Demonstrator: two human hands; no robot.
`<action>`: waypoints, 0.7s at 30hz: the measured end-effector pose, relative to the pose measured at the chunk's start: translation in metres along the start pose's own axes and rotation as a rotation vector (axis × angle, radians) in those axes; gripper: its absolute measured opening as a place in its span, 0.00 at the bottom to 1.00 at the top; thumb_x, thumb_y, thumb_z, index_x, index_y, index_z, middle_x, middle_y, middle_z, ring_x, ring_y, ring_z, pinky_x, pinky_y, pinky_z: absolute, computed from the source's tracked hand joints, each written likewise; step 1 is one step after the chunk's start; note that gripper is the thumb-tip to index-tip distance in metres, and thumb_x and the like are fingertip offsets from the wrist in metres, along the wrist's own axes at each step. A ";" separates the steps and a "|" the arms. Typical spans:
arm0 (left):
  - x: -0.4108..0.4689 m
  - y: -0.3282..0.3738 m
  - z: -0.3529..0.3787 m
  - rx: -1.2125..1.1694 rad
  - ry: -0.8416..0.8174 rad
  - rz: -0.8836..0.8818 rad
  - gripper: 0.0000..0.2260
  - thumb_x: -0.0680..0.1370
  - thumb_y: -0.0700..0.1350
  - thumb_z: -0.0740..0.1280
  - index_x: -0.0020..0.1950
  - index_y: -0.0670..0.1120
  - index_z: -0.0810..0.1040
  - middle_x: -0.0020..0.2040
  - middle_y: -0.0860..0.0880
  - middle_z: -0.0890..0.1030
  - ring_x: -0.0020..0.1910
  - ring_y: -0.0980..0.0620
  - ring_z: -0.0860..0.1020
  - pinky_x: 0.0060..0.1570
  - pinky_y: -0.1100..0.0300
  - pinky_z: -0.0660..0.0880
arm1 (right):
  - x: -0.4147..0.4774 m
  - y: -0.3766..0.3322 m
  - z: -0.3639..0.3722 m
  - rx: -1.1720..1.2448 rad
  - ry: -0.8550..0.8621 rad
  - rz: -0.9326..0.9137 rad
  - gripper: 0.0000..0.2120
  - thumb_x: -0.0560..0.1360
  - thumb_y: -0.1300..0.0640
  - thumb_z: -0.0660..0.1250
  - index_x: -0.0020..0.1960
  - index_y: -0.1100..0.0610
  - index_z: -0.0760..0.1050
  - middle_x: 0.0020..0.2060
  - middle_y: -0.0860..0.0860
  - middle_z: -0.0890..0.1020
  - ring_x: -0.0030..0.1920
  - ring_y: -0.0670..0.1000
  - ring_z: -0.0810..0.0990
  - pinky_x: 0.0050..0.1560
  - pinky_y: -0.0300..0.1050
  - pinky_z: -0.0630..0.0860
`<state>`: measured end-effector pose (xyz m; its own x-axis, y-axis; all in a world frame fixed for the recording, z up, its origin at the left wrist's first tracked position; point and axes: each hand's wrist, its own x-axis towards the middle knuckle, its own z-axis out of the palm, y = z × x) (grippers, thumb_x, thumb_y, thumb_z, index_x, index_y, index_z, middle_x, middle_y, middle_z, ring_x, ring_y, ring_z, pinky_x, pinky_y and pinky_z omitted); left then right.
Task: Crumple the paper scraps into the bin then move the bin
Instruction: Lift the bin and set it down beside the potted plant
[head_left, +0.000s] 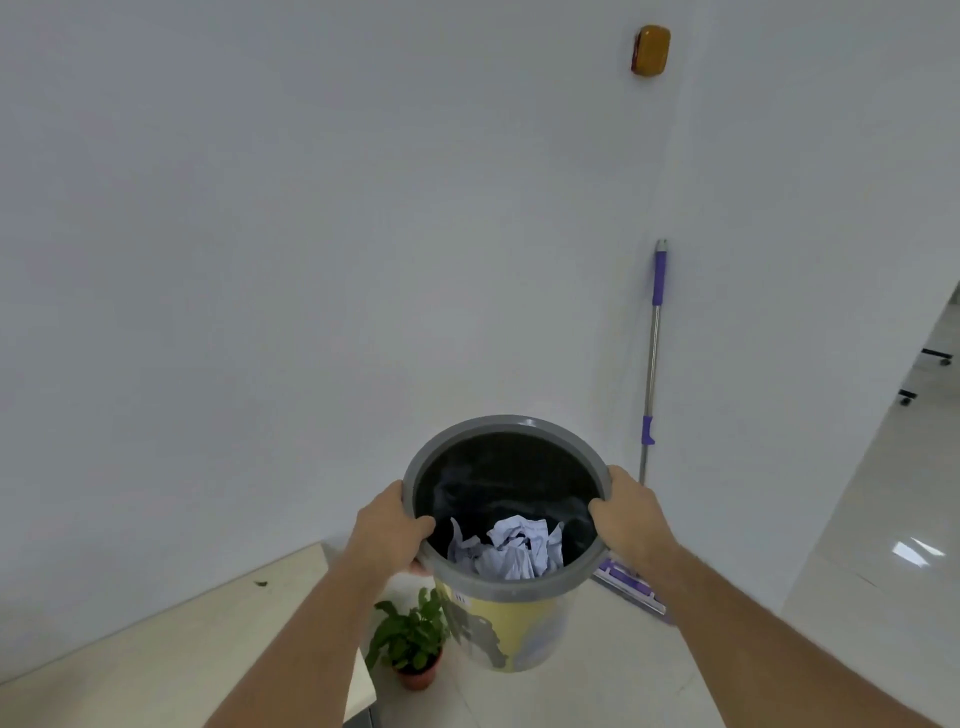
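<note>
Bin and paper scraps are both off the floor, carried in front of the person at about the middle of the view. It is a round bin with a grey rim, a dark inside and a yellowish printed outer wall. The left hand is closed over the rim on the left side, thumb hooked inside and the other fingers wrapped down the outside. The right hand grips the rim on the opposite side the same way, thumb over the inner edge and fingers outside. Both bare forearms reach up from the lower corners of the view.

The crumpled scraps, pale bluish-white, lie at the bottom of the bin toward the near wall, bunched together in a loose heap.

Below the bin a small potted plant in a reddish pot stands on the light tiled floor, just beside the corner of a pale counter at lower left. A mop with a metal shaft and purple grips leans upright against the white wall to the right of the bin, its flat purple head resting on the floor behind the right wrist. High on the wall sits a small orange box.
</note>
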<state>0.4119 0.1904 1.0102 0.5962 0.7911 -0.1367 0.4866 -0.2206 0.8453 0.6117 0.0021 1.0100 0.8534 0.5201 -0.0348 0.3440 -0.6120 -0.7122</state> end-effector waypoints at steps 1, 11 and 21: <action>0.007 0.006 0.002 -0.011 -0.010 0.006 0.13 0.76 0.39 0.68 0.60 0.46 0.72 0.48 0.43 0.81 0.38 0.43 0.85 0.36 0.46 0.85 | 0.007 0.001 -0.002 0.021 0.009 0.007 0.15 0.79 0.60 0.62 0.65 0.53 0.68 0.49 0.53 0.79 0.46 0.53 0.80 0.45 0.48 0.82; 0.073 0.049 0.056 -0.062 -0.060 -0.013 0.16 0.76 0.37 0.67 0.63 0.47 0.72 0.50 0.43 0.82 0.38 0.42 0.86 0.37 0.45 0.85 | 0.102 0.035 -0.027 0.015 0.034 -0.001 0.15 0.78 0.60 0.62 0.64 0.52 0.69 0.46 0.51 0.79 0.44 0.51 0.81 0.43 0.43 0.81; 0.145 0.088 0.118 -0.105 0.014 -0.079 0.16 0.77 0.39 0.68 0.63 0.49 0.71 0.50 0.45 0.81 0.37 0.46 0.86 0.34 0.51 0.85 | 0.220 0.057 -0.051 -0.009 -0.048 -0.095 0.15 0.78 0.60 0.62 0.65 0.53 0.69 0.47 0.51 0.80 0.44 0.51 0.81 0.41 0.40 0.78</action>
<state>0.6161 0.2184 1.0038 0.5491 0.8119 -0.1983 0.4620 -0.0972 0.8815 0.8395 0.0512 0.9977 0.7970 0.6040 -0.0006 0.4263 -0.5632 -0.7078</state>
